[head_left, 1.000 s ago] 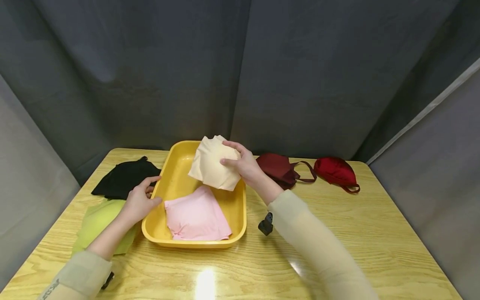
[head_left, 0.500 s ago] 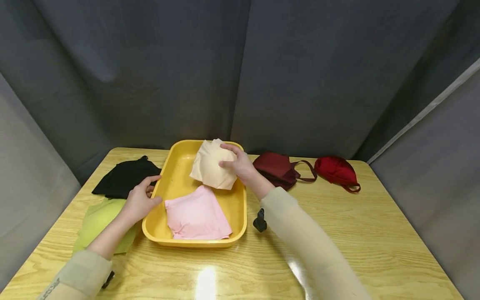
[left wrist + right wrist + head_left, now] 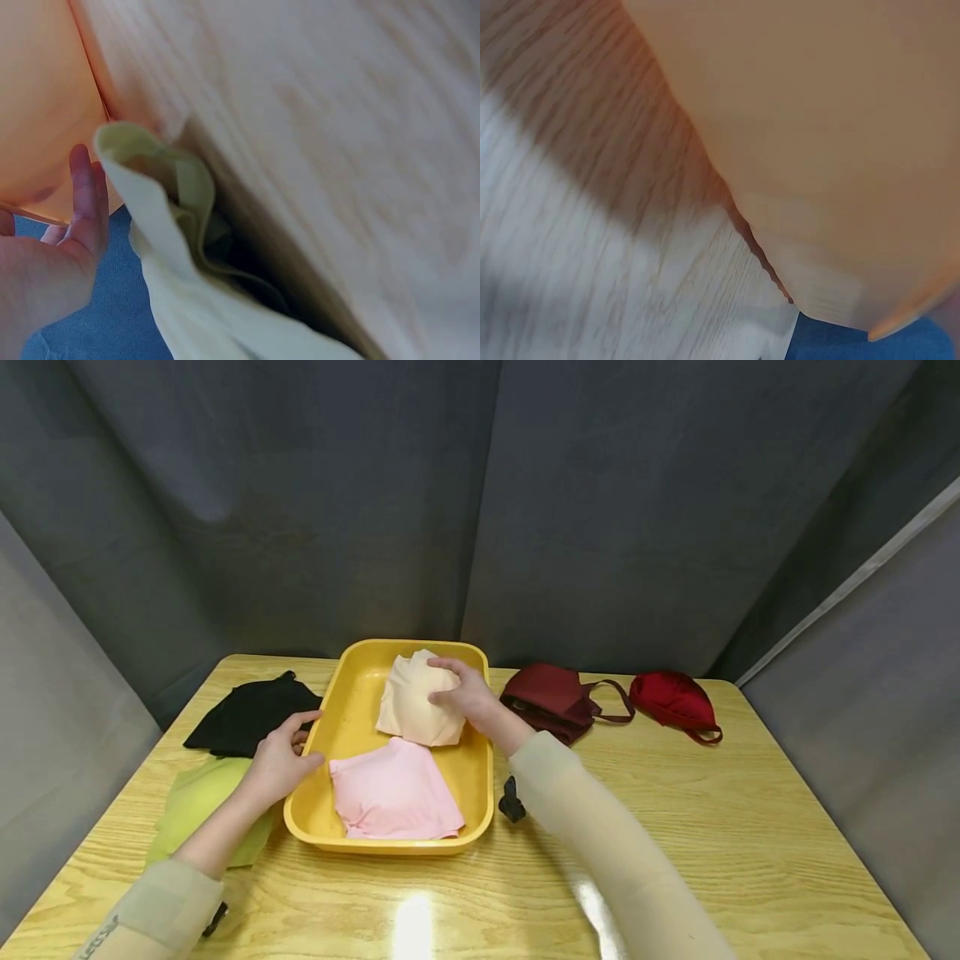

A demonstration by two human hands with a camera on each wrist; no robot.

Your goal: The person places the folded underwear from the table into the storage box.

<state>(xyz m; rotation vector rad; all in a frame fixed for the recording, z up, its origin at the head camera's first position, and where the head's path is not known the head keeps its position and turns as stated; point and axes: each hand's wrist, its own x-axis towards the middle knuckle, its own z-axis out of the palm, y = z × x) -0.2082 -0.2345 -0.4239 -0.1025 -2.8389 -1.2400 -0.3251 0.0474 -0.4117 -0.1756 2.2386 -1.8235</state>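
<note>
A cream folded bra point(image 3: 408, 703) lies in the far part of the yellow tray point(image 3: 480, 777). My right hand point(image 3: 471, 695) holds it by its right side, thumb and fingers on the fabric; the fingers' undersides are hidden. Closer to me in the tray is a pink folded bra point(image 3: 397, 792). At the tray's left edge my left hand point(image 3: 279, 764) touches the rim with relaxed fingers. In the left wrist view, that hand's fingers point(image 3: 84, 187) are fairly straight against the tray's outer wall point(image 3: 45, 97). The right wrist view shows mostly the tray wall point(image 3: 802, 135).
Left of the tray lie a black bra point(image 3: 251, 718) and, under my left forearm, a yellow-green bra point(image 3: 195, 802). To the right are a maroon bra point(image 3: 543, 693) and a red bra point(image 3: 671, 702) with straps. A grey curtain point(image 3: 360, 510) hangs behind the wooden table point(image 3: 675, 827).
My right hand has lowered the cream bra into the far part of the tray, moving slightly left. The left hand stays at the rim.
</note>
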